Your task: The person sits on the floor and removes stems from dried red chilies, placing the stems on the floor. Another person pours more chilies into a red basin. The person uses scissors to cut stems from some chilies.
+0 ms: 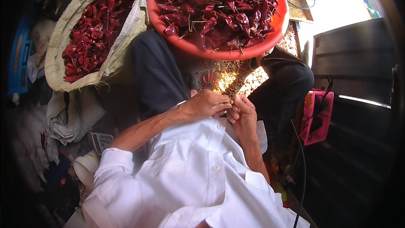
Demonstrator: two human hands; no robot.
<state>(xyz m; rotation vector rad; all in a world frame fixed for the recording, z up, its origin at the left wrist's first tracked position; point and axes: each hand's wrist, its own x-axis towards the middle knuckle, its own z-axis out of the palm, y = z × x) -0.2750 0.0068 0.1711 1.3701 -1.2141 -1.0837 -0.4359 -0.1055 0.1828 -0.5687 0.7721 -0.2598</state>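
Note:
Just above my lap, my left hand (210,103) and my right hand (243,110) meet at the fingertips. Between thumbs and fingers they pinch a small dry brown piece (233,100); the fingers hide most of it, so I cannot tell exactly what it is. Beyond my hands, an orange-red plastic basin (218,54) stands at my knees, heaped with dried red chili peppers (218,12), many with stems on. To its left a woven sack (58,79) with its rim rolled down holds more dried red chili peppers (95,34).
Dry stems and chili bits (226,80) litter the sunlit floor between my legs. A pink plastic basket (318,114) is at the right, near a dark panel (354,50) and a black cable (303,164). At left lie a calculator (102,141), a white bucket (86,166) and pale sacks (66,123).

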